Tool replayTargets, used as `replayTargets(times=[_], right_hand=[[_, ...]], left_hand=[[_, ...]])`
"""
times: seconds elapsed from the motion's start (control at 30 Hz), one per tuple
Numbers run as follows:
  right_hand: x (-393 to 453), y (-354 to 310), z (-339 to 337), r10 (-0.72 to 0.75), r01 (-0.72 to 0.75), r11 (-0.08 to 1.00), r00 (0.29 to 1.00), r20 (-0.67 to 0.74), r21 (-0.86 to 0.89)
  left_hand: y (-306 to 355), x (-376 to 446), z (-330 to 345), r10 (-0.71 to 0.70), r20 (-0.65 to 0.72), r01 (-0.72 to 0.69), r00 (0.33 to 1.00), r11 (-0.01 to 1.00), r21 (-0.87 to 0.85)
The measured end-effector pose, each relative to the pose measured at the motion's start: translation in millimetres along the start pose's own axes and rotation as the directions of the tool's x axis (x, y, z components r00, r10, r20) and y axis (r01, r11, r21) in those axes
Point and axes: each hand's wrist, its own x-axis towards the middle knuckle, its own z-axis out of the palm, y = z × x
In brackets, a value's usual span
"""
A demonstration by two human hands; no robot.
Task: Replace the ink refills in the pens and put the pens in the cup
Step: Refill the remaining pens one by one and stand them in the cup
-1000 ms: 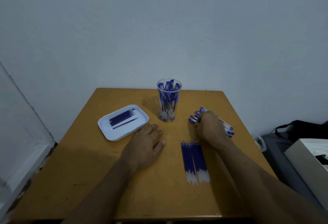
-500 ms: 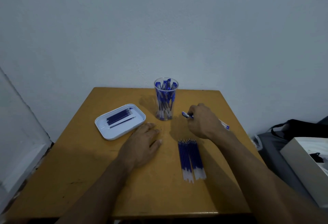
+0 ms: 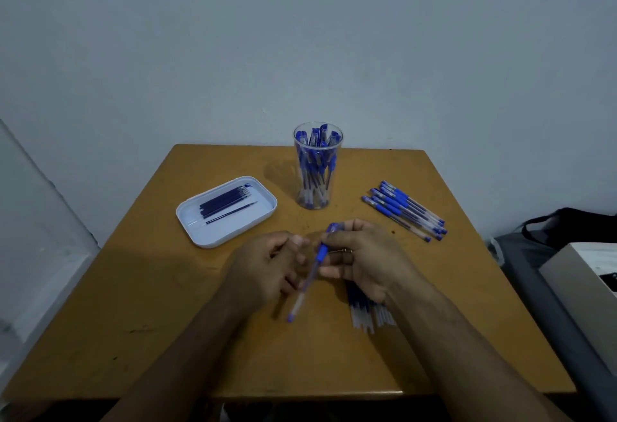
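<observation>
Your right hand [image 3: 364,259] pinched a blue pen [image 3: 314,271] above the surface [image 3: 133,314], your left hand [image 3: 267,268] curled beside its barrel, grip unclear, with the pen-filled cup [image 3: 317,167] behind, loose pens [image 3: 404,209] right, refills [image 3: 365,311] under your right wrist, tray [image 3: 227,211] left.

— What colour is the table [image 3: 140,304]?
— Plain yellow-brown. The cup [image 3: 317,167] on it is clear, full of blue-capped pens.
— Left of the cup?
— A white tray [image 3: 203,233] with dark blue refills [image 3: 225,203].
— Right of the cup?
— Clear pens [image 3: 404,209] with blue grips and caps.
— Behind the cup?
— A pale grey-blue wall [image 3: 300,37].
</observation>
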Motion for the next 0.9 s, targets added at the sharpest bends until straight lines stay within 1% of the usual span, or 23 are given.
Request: replayTargets(times=[0.03,0.07,0.17,0.3,0.33,0.5,0.77,0.9], right_hand=[[-0.1,2.6,-0.1,-0.001,0.002,0.999,1.000,-0.007,0.045],[0.8,5.0,-0.2,-0.009,0.011,0.997,1.000,-0.017,0.080],[3.2,10.5,-1.9,-0.035,0.040,0.993,0.999,-0.040,0.108],[5.7,14.4,-7.1,-0.084,0.082,0.993,0.996,-0.028,-0.083],[6.4,15.2,-9.5,-0.091,0.088,0.991,0.996,-0.019,-0.102],[7.6,16.2,-14.5,-0.127,0.131,0.983,0.991,0.035,-0.129],[8.4,11.7,-11.0,-0.210,0.219,0.950,0.976,0.060,-0.222],[9.5,13.7,-9.4,-0.245,0.257,0.924,0.966,0.077,-0.284]], left_hand=[[3.9,-1.1,-1.4,-0.040,0.044,0.042,0.998,0.998,-0.049],[6.5,-1.5,-2.6,-0.059,0.082,0.064,0.995,0.996,-0.058],[9.2,-0.8,-4.4,-0.074,0.140,0.074,0.987,0.997,0.004],[4.4,-0.8,-6.1,-0.066,0.105,0.061,0.992,0.997,0.056],[2.2,-0.9,-7.2,-0.064,0.096,0.058,0.993,0.996,0.065],[-4.0,-1.9,-8.8,-0.039,0.125,0.025,0.991,0.994,0.108],[-4.1,-2.6,-3.9,0.059,0.069,-0.064,0.996,0.995,0.082],[-4.1,-2.8,-4.3,0.060,0.057,-0.064,0.997,0.996,0.067]])
